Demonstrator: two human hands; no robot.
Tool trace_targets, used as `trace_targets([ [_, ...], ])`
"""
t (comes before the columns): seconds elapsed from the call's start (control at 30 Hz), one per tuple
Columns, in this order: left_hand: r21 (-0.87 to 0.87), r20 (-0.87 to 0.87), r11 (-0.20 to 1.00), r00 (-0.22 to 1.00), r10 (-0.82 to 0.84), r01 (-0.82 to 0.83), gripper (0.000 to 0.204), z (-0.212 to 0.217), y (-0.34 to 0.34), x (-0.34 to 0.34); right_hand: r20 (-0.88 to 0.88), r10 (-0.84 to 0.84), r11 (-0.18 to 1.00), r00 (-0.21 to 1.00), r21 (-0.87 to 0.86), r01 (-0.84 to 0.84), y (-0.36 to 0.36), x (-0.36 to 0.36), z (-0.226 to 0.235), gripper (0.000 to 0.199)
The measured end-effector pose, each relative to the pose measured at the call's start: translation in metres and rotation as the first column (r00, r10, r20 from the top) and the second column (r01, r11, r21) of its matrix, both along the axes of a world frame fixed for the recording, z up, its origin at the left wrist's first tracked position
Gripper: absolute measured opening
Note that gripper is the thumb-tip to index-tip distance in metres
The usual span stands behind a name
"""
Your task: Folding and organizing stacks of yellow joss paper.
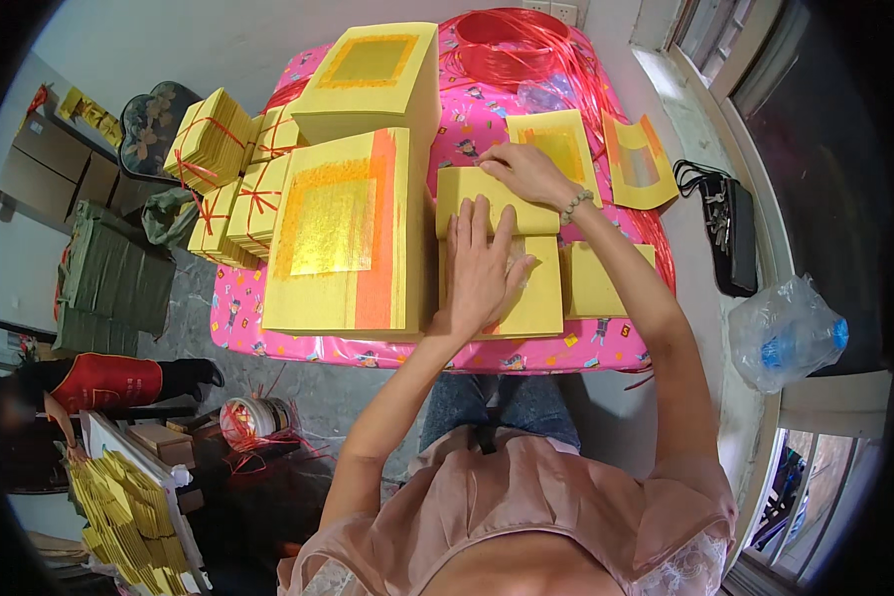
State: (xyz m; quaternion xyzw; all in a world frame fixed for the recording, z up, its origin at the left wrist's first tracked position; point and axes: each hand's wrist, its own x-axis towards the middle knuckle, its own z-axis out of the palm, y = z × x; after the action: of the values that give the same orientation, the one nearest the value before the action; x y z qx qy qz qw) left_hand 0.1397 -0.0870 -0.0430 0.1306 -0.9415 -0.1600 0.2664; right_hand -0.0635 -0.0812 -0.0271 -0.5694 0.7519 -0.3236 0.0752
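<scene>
My left hand (482, 263) lies flat, fingers spread, on a small stack of yellow paper sheets (536, 298) at the table's near edge. My right hand (526, 171), with a bead bracelet on the wrist, presses on the far end of a folded yellow sheet (467, 194) just beyond the left hand. A large stack of yellow paper with gold foil and an orange stripe (343, 233) stands to the left of both hands. Another small yellow stack (594, 283) lies to the right.
A pink patterned tablecloth (387, 350) covers the table. A tall yellow stack (372, 79), tied bundles (238, 194), red string (517, 45) and loose gold-foil sheets (638, 164) sit further back. A black bag (730, 233) and a plastic bag (785, 333) lie at right.
</scene>
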Motion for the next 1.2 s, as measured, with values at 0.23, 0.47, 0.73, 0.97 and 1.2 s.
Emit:
trace_targets([
  [0.23, 0.010, -0.001, 1.000, 1.000, -0.002, 0.002, 0.063, -0.003, 0.001, -0.001, 0.013, 0.033, 0.995, 0.999, 0.094, -0.034, -0.002, 0.006, -0.006, 0.033],
  [0.47, 0.011, 0.010, 1.000, 1.000, 0.006, -0.006, 0.059, -0.001, 0.001, 0.000, -0.031, 0.051, 0.996, 0.998, 0.071, -0.049, -0.001, 0.006, -0.008, 0.032],
  [0.73, 0.021, -0.007, 1.000, 1.000, 0.014, -0.014, 0.055, 0.001, 0.003, 0.001, -0.054, 0.059, 0.992, 0.997, 0.119, -0.053, 0.001, 0.010, -0.006, 0.032],
  [0.97, 0.012, -0.007, 1.000, 1.000, 0.009, -0.009, 0.051, 0.005, 0.002, 0.002, -0.084, 0.061, 0.995, 0.995, 0.088, -0.053, 0.001, 0.012, -0.011, 0.032],
  [1.2, -0.010, -0.007, 1.000, 1.000, 0.011, -0.011, 0.050, 0.004, 0.001, 0.001, -0.075, 0.054, 0.997, 0.996, 0.065, -0.049, 0.002, 0.012, -0.013, 0.032],
])
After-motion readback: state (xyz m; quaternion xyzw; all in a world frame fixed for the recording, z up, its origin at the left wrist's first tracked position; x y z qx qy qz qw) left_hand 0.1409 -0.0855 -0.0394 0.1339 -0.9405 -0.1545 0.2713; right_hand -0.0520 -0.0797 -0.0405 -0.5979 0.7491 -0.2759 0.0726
